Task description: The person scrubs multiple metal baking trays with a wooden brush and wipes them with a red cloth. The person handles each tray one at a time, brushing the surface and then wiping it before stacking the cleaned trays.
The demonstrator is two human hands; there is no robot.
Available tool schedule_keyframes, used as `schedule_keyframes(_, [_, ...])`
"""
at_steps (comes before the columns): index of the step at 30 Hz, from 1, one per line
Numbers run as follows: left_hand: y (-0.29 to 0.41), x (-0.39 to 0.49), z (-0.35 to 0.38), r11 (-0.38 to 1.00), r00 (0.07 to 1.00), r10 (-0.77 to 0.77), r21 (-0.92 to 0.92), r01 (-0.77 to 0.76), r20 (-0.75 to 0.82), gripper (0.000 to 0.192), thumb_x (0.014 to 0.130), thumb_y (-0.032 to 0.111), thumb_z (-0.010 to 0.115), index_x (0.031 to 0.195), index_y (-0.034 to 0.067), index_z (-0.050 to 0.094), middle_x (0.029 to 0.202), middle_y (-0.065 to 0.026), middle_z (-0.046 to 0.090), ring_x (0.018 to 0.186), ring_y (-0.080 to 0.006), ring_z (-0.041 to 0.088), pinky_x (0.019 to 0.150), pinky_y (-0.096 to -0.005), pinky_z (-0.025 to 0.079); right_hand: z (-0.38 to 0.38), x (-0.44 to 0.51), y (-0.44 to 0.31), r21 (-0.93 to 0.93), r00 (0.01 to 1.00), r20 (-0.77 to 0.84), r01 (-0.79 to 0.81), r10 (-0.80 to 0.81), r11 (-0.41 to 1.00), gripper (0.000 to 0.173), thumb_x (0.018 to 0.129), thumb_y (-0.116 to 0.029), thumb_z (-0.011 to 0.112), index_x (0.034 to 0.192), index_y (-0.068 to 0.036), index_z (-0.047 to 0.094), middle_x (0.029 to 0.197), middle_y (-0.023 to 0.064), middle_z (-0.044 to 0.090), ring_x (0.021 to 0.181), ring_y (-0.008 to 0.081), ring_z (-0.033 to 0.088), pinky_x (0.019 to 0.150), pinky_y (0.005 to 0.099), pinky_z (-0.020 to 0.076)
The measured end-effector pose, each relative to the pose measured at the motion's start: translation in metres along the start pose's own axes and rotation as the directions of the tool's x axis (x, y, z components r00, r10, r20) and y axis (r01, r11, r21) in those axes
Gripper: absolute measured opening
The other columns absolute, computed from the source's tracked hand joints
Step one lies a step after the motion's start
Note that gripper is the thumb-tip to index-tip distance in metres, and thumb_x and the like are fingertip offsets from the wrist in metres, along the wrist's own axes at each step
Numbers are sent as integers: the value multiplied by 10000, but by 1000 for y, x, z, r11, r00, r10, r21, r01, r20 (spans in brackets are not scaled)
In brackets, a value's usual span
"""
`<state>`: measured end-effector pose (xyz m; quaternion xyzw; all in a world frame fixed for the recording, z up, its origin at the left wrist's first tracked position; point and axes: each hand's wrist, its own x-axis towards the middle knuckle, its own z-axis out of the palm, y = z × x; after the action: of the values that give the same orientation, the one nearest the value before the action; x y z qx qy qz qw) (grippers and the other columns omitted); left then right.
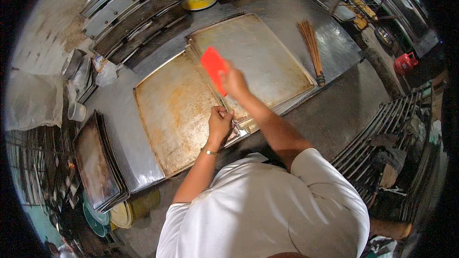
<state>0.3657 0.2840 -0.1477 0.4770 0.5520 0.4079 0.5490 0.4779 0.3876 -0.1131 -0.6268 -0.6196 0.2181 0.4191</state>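
Two rimmed metal baking trays lie side by side before me on a metal table. My right hand (235, 82) grips a flat red plastic scraper (212, 65), blurred, over the left part of the right baking tray (258, 53). That tray is greyish and rests on other trays. At the near right corner of the browned left baking tray (175, 104), my left hand (219, 123) has its fingers curled in on the rim. The hand itself hides part of that contact.
A stick whisk broom (311, 52) lies right of the trays. Yellow stuff fills a metal bowl (199, 1) at the back. Stacked dark trays (96, 165) lean at the table's left end. A metal rack (380, 132) and red gas cylinder (405, 63) stand rightward.
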Motion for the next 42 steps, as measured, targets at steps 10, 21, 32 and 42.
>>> schedule_keyframes(10, [15,-28,-16,979,988,-90,-170,111,123,230,881,106,612,1028,-7,475,758,-49,561,585,-122,549,552,-251,492,-115,58,102,-143,910,-400,57,-110,988,398,870,-202,593,1206,1,524,989,249,642,899,363,641,794,436,488])
schedule_keyframes(21, [11,-21,-1,975,981,-161,-138,175,108,287,835,64,671,972,14,425,712,-34,508,548,-131,542,501,-268,476,-30,139,80,-75,986,-161,-49,37,996,377,830,-136,602,1184,-18,549,1042,255,624,974,383,611,851,421,471])
schedule_keyframes(32, [16,-44,-25,918,890,-252,-195,344,380,189,853,39,578,992,60,451,762,-9,499,660,-107,537,599,-249,506,-84,156,113,-149,956,-278,-142,97,979,423,854,-197,595,1237,-30,528,1030,241,642,968,379,624,828,413,480])
schedule_keyframes(42, [13,-40,-26,938,849,-236,-117,326,472,257,835,18,564,1066,11,453,830,-54,563,713,-131,556,642,-259,484,-10,181,101,-167,953,-202,195,-227,966,454,827,-123,600,1267,-51,513,1033,225,645,949,371,629,808,418,494])
